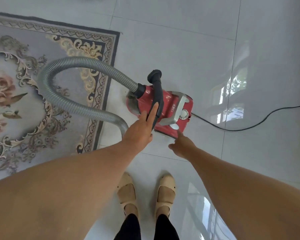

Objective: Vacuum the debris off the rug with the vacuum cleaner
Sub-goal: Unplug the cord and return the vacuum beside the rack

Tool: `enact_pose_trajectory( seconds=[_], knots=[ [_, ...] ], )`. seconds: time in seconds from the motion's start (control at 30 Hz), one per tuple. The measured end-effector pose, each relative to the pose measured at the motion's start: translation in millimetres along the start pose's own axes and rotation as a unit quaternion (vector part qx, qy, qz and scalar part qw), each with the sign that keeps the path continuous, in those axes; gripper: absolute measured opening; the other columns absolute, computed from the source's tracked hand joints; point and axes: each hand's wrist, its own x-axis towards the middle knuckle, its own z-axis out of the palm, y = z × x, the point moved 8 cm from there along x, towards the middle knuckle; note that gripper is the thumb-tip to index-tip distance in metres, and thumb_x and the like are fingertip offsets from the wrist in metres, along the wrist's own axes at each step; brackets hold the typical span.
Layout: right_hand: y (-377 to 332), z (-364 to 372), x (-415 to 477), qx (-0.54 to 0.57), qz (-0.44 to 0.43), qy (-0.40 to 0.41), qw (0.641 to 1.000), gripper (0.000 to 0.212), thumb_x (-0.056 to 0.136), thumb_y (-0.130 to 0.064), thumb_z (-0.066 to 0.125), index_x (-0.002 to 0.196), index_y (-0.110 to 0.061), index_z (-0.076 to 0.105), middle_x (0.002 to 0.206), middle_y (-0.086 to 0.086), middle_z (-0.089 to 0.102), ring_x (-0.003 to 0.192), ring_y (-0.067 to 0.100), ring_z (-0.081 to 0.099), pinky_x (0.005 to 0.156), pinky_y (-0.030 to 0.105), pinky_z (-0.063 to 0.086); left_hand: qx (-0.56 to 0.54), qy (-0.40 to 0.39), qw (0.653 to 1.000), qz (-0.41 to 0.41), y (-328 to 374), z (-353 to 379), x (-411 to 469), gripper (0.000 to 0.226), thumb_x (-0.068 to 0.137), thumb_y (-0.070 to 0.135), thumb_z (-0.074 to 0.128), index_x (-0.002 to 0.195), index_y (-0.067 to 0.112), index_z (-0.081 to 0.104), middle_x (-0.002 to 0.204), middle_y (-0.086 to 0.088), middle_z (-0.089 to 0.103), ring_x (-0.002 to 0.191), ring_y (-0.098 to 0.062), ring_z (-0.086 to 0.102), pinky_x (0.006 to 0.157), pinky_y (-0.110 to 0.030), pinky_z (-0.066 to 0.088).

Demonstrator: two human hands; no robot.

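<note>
Two hands: left fingers (152,113) grip the wand (158,90), right forefinger (180,134) straight, touching the vacuum cleaner (169,103).

The floor is laid with large, glossy, pale grey-white tiles (180,54), set edge to edge with thin dark grout lines (233,70). One line runs from near to far on the right, and another crosses it on the far side. The polished surface mirrors its surroundings. On the right, a bright window reflection (235,90) shows frame bars and green foliage, and the daylight is strongest there. Nearer, also to the right, a second pale patch of reflected light (204,210) lies across the tiles.
</note>
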Motion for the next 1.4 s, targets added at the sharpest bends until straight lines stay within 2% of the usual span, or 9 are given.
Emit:
enact_pose_trajectory(
  seconds=[0.17, 0.27, 0.33, 0.6, 0.73, 0.93, 1.1, 1.27, 1.4],
  knots=[
    [0.4, 15.4, 15.3, 0.046, 0.012, -0.003, 0.999, 0.091, 0.092, -0.020, 0.056, 0.154, -0.022, -0.010, 0.099, 0.008, 0.059, 0.082, 0.023, 0.056, 0.066, 0.030, 0.044, 0.002, 0.011, 1.000, 0.003, -6.2, 12.5, 15.6, 0.103, 0.087, 0.016, 0.066, 0.154, 0.021, -0.012, 0.115, -0.006, 0.039, 0.062, -0.014, 0.041, 0.056, -0.023, 0.036],
    [-4.2, 23.9, 25.3, 0.070, 0.006, -0.009, 0.997, 0.097, 0.091, -0.020, 0.059, 0.152, -0.025, -0.016, 0.133, 0.016, 0.054, 0.095, 0.028, 0.062, 0.069, 0.031, 0.046, -0.016, 0.018, 1.000, 0.005, -6.7, 19.2, 20.1, 0.103, 0.087, 0.015, 0.065, 0.153, 0.021, -0.014, 0.114, -0.007, 0.040, 0.061, -0.015, 0.043, 0.055, -0.024, 0.040],
    [-6.7, 28.5, 31.0, 0.081, 0.008, -0.011, 0.997, 0.100, 0.089, -0.020, 0.060, 0.151, -0.028, -0.018, 0.140, 0.018, 0.050, 0.099, 0.029, 0.064, 0.067, 0.030, 0.049, -0.016, 0.022, 1.000, 0.006, -5.9, 22.8, 21.7, 0.104, 0.087, 0.014, 0.066, 0.153, 0.020, -0.014, 0.114, -0.006, 0.040, 0.062, -0.014, 0.043, 0.055, -0.022, 0.038],
    [-10.6, 29.4, 38.2, 0.115, 0.026, -0.013, 0.993, 0.100, 0.089, -0.014, 0.059, 0.151, -0.023, -0.019, 0.107, 0.014, 0.068, 0.064, 0.014, 0.058, 0.050, 0.024, 0.042, -0.032, 0.030, 0.999, 0.027, -6.0, 34.6, 23.4, 0.105, 0.085, 0.010, 0.065, 0.153, 0.022, -0.015, 0.112, -0.006, 0.040, 0.059, -0.014, 0.043, 0.052, -0.022, 0.036],
    [-9.8, 31.1, 41.8, 0.102, 0.034, -0.028, 0.994, 0.101, 0.092, -0.014, 0.059, 0.151, -0.022, -0.023, 0.101, 0.012, 0.071, 0.065, 0.017, 0.057, 0.047, 0.023, 0.038, -0.037, 0.018, 0.998, 0.040, -4.5, 41.2, 20.6, 0.105, 0.084, 0.009, 0.063, 0.153, 0.025, -0.015, 0.118, -0.006, 0.040, 0.057, -0.017, 0.044, 0.051, -0.028, 0.043],
    [-9.5, 36.4, 56.0, 0.045, 0.067, -0.042, 0.996, 0.103, 0.092, -0.013, 0.058, 0.148, -0.020, -0.029, 0.107, 0.016, 0.069, 0.078, 0.025, 0.058, 0.070, 0.032, 0.049, -0.054, 0.019, 0.997, 0.045, -4.1, 46.6, 17.3, 0.105, 0.085, 0.008, 0.062, 0.152, 0.025, -0.016, 0.127, -0.009, 0.040, 0.060, -0.024, 0.054, 0.054, -0.036, 0.053],
    [-7.7, 42.8, 61.8, 0.030, 0.071, -0.023, 0.997, 0.112, 0.087, -0.009, 0.061, 0.146, -0.022, -0.033, 0.104, 0.016, 0.068, 0.080, 0.026, 0.062, 0.068, 0.034, 0.053, -0.064, 0.019, 0.997, 0.043, -7.8, 49.0, 18.0, 0.104, 0.084, 0.006, 0.061, 0.153, 0.025, -0.015, 0.124, -0.008, 0.041, 0.059, -0.025, 0.054, 0.053, -0.037, 0.052],
    [-9.0, 36.3, 40.7, 0.089, 0.058, -0.008, 0.994, 0.102, 0.090, -0.015, 0.057, 0.149, -0.020, -0.027, 0.074, 0.001, 0.068, 0.075, 0.020, 0.064, 0.056, 0.027, 0.047, -0.077, 0.017, 0.996, 0.032, -10.4, 47.6, 10.1, 0.106, 0.086, 0.008, 0.063, 0.151, 0.024, -0.019, 0.134, -0.007, 0.036, 0.057, -0.018, 0.051, 0.050, -0.027, 0.047],
    [-6.1, 34.2, 25.6, 0.091, 0.063, 0.006, 0.994, 0.100, 0.090, -0.019, 0.056, 0.150, -0.018, -0.023, 0.083, 0.003, 0.070, 0.074, 0.019, 0.065, 0.064, 0.030, 0.051, -0.102, 0.011, 0.995, 0.012, -14.6, 42.6, -0.8, 0.106, 0.088, 0.009, 0.063, 0.149, 0.024, -0.022, 0.131, -0.007, 0.037, 0.052, -0.010, 0.042, 0.050, -0.022, 0.039]
  ],
)
